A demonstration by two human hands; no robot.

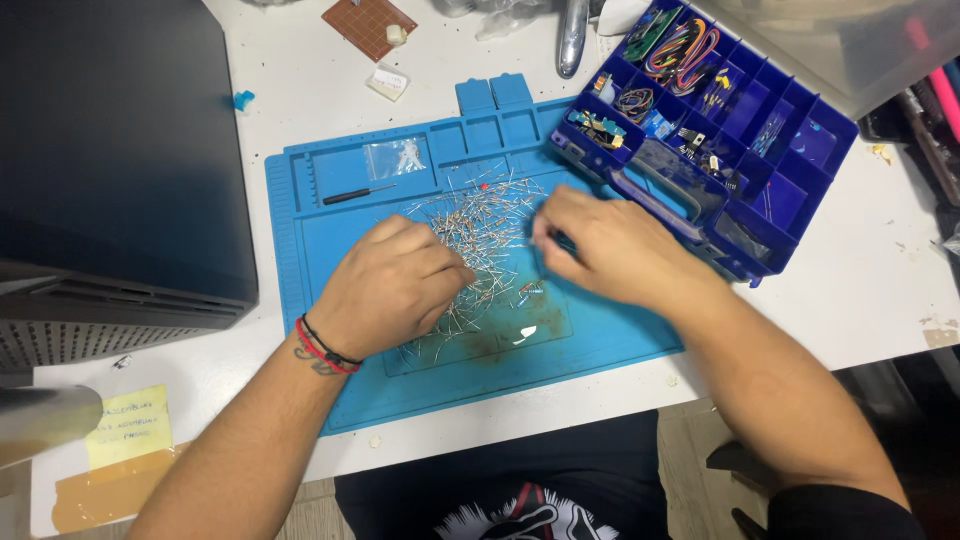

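A blue mat was laid on a white table, and a loose pile of thin wire-legged parts was spread over its middle. Both hands were placed on this pile. The left hand was seen at 7 o'clock from the pile, palm down, with the fingers curled inward so that their tips pressed on the parts; whether one part was pinched between them could not be told. A red and black band was worn on this wrist. The right hand was seen at 3 o'clock from the pile, also palm down and half closed, with the fingertips touching the edge of the pile. These fingertips were blurred, so what they gripped could not be told.

At 10 o'clock from the pile, a small screwdriver and a clear bag were lying in the trays of the mat. At 2 o'clock, a dark blue box with many compartments was standing open, just beside the right hand. A dark case was standing at 9 o'clock, well apart from the hands.
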